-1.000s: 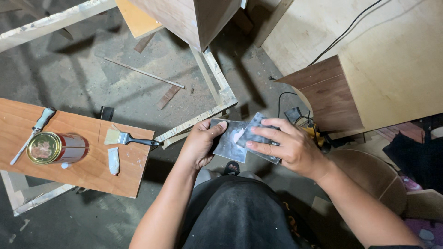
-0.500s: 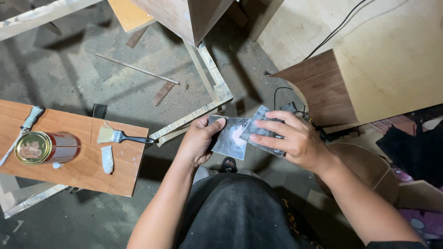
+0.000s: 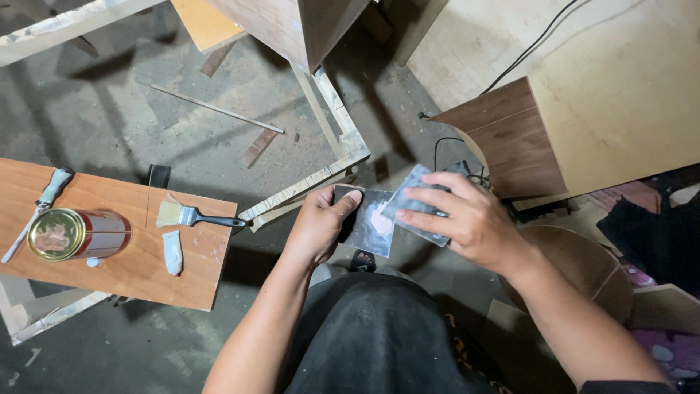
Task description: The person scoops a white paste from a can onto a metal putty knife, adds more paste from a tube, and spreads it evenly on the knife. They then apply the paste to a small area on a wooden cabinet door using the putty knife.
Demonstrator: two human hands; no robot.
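My left hand (image 3: 318,225) grips the left edge of a small dark square panel (image 3: 370,232) with a pale smear on its face, held above my lap. My right hand (image 3: 461,217) presses a folded grey sheet of sandpaper (image 3: 412,208) onto the panel's right side, fingers spread flat over it. Both hands are close together at the middle of the head view, over the dusty concrete floor.
A brown board (image 3: 138,270) at left carries a tin can (image 3: 67,234), a paintbrush (image 3: 191,216), a small white tube (image 3: 173,253) and a scraper (image 3: 44,204). A wooden frame (image 3: 321,175) lies ahead. A plywood cabinet (image 3: 583,117) with a black cable (image 3: 532,51) stands at right.
The view has drifted slightly. My right hand with the sandpaper has shifted a little across the panel; my left hand keeps its hold.
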